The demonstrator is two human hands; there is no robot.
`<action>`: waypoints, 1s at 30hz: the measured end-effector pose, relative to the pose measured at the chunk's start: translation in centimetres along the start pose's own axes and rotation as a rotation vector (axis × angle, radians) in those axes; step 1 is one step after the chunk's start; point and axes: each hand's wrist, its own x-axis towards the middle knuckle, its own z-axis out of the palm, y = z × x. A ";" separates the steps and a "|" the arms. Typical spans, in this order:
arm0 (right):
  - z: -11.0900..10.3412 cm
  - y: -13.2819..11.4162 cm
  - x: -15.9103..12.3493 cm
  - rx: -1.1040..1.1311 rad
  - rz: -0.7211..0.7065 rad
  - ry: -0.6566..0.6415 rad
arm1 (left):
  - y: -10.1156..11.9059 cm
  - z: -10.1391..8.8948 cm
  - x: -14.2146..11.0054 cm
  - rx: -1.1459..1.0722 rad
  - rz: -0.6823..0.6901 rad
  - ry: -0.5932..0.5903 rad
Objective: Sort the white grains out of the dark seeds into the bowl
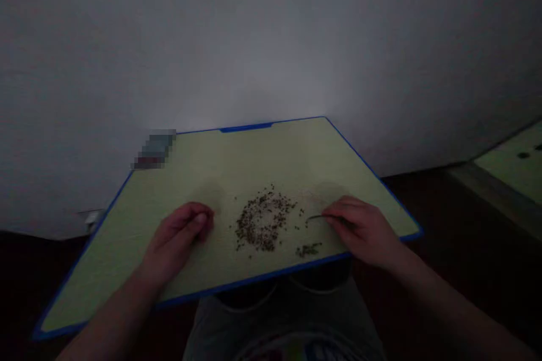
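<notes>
Seeds (263, 223) lie scattered on the green board (203, 169), just left of the right hand (359, 231), which pinches what looks like thin tweezers (317, 217) whose long axis points at the heap. Left hand (182, 234) rests loosely curled and holding nothing, slightly farther from the heap; dim room, pale wall (271, 39) behind.

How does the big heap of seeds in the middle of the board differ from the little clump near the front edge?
The big heap is much larger and spread loosely; the little clump is small and tight. The big heap lies mid-board between both hands; the little clump sits by the board's front edge, below the right hand, which holds a thin tool. Both look like dark grains lying on the board.
</notes>
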 end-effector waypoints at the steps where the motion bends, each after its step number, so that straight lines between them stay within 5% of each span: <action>1: 0.1 -0.1 0.0 -0.004 -0.001 -0.005 | 0.1 0.0 0.0 0.004 -0.004 0.003; 17: 1.0 0.2 0.9 -0.182 0.160 0.121 | 0.0 0.1 0.0 -0.001 -0.023 0.004; 30: 1.2 -0.1 1.2 -0.105 0.068 0.061 | 0.2 0.2 0.1 0.008 -0.044 0.023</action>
